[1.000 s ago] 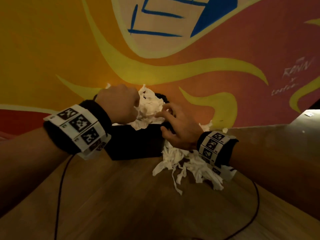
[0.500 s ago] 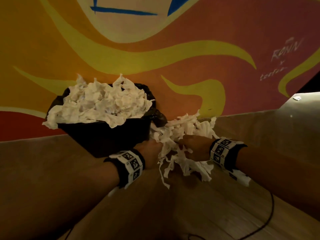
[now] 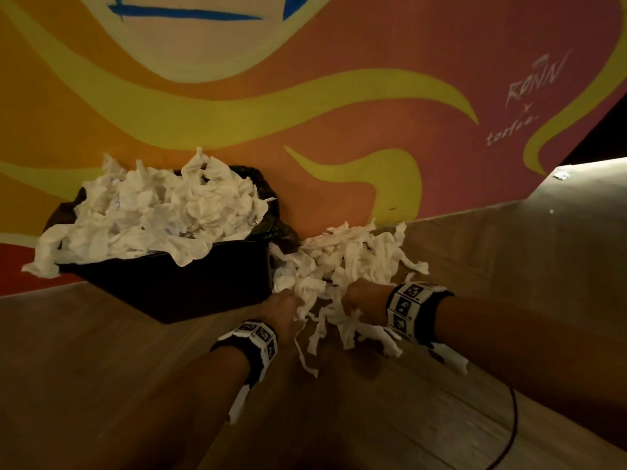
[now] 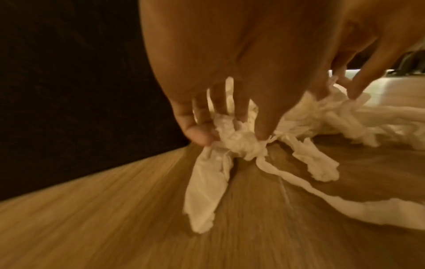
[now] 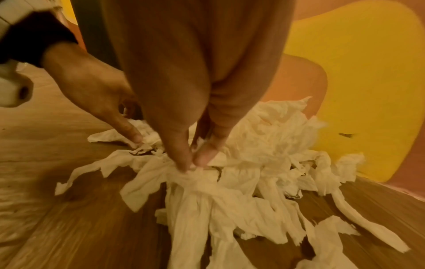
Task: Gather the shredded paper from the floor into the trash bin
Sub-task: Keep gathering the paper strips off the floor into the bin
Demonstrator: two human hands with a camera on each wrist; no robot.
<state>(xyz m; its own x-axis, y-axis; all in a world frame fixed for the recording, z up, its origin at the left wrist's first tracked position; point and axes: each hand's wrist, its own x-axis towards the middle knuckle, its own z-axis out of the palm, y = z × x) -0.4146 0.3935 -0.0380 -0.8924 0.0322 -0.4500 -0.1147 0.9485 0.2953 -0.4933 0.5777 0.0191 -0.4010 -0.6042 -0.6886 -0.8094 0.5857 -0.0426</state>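
Gathering shreds beside the bin

Pinching crumpled white shredded paper strips (image 3: 342, 279) on the wooden floor (image 3: 101, 385), the left hand (image 3: 283, 308) and right hand (image 3: 361, 298) each hold a clump. Beyond, the black trash bin (image 3: 176, 286) overflows with paper against the painted wall (image 3: 373, 45).

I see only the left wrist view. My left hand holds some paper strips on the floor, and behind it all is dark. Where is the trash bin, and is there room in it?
Observer: The trash bin stands against the painted wall, just left of the left hand. It is heaped with paper above its rim.
Operator: What does the right hand do?
Observer: The right hand pinches strips in the shredded paper pile between thumb and fingertips.
Operator: How much paper is left on the floor?
Observer: One pile, between the bin and the right hand, reaching back to the wall.
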